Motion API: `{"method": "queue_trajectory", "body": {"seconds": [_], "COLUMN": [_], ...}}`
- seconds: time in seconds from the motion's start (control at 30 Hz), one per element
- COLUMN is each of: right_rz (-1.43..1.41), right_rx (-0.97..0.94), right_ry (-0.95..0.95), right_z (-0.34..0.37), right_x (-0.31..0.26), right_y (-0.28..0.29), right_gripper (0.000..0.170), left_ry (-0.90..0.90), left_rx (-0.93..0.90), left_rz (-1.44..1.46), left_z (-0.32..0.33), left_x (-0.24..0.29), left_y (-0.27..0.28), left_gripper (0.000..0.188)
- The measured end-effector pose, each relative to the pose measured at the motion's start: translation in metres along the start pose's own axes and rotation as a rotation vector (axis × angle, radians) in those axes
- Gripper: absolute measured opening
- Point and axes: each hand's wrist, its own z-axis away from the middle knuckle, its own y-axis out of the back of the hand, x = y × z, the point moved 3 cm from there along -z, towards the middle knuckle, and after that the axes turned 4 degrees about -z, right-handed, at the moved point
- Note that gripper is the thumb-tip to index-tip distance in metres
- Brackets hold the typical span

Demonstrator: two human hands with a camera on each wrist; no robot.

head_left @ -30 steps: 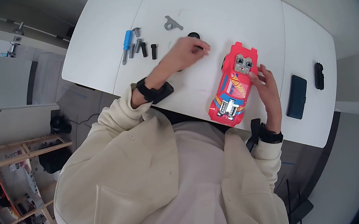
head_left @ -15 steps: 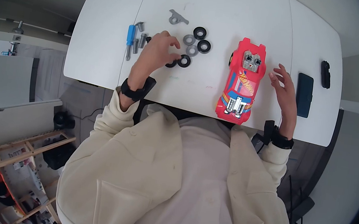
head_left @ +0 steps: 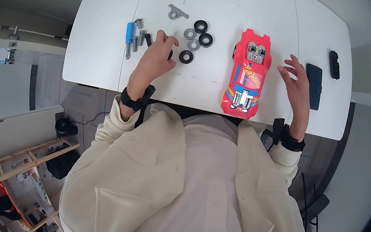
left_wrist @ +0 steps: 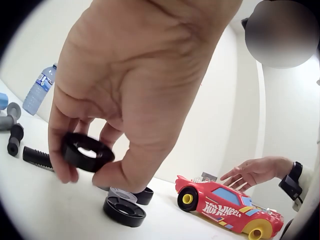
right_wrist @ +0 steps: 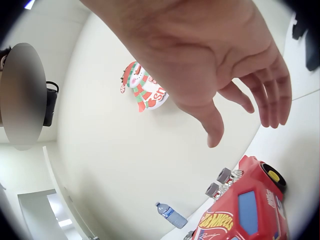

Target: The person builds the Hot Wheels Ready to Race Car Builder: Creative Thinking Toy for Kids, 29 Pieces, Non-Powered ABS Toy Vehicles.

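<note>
your left hand (head_left: 155, 57) pinches a black ring (left_wrist: 82, 162) between thumb and fingertips, apparently lifted off the table, its hole tipped roughly upward. the red car (head_left: 248, 77) lies to that hand's right, well apart from it, upright, its long axis running away from you. your right hand (head_left: 298, 87) is nearer: just beside the car's right flank, fingers loosely spread, holding nothing and, as far as you can see, not touching it.

the car's left flank faces your left hand. there the near wheel hub (left_wrist: 255, 234) shows bare yellow, and the far wheel (left_wrist: 188, 198) wears black. any move of the ring toward that flank would go rightward, and would likely need the ring stood on edge to face the hub.

between hand and car lie three loose black rings (head_left: 185, 62) and two grey rings (head_left: 185, 33), low enough, it seems, to pass over. left of the hand are bolts (head_left: 135, 43) and a blue-handled screwdriver (head_left: 129, 34); a grey wrench (head_left: 177, 12) lies beyond, out of the way.
</note>
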Motion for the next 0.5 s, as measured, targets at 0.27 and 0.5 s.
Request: {"method": "queue_trajectory", "body": {"seconds": [0.27, 0.5], "right_rz": [-0.07, -0.137], "right_rx": [-0.052, -0.227], "right_ry": [0.134, 0.199], "right_z": [0.024, 0.045], "right_x": [-0.034, -0.062], "right_y": [-0.001, -0.019], "right_gripper": [0.042, 0.031], "left_ry": [-0.008, -0.043], "left_rx": [0.07, 0.039], "left_rz": [-0.096, -0.153], "left_z": [-0.003, -0.001], "left_x": [0.021, 0.055], "left_y": [-0.029, -0.024], "left_gripper": [0.045, 0.054]}}
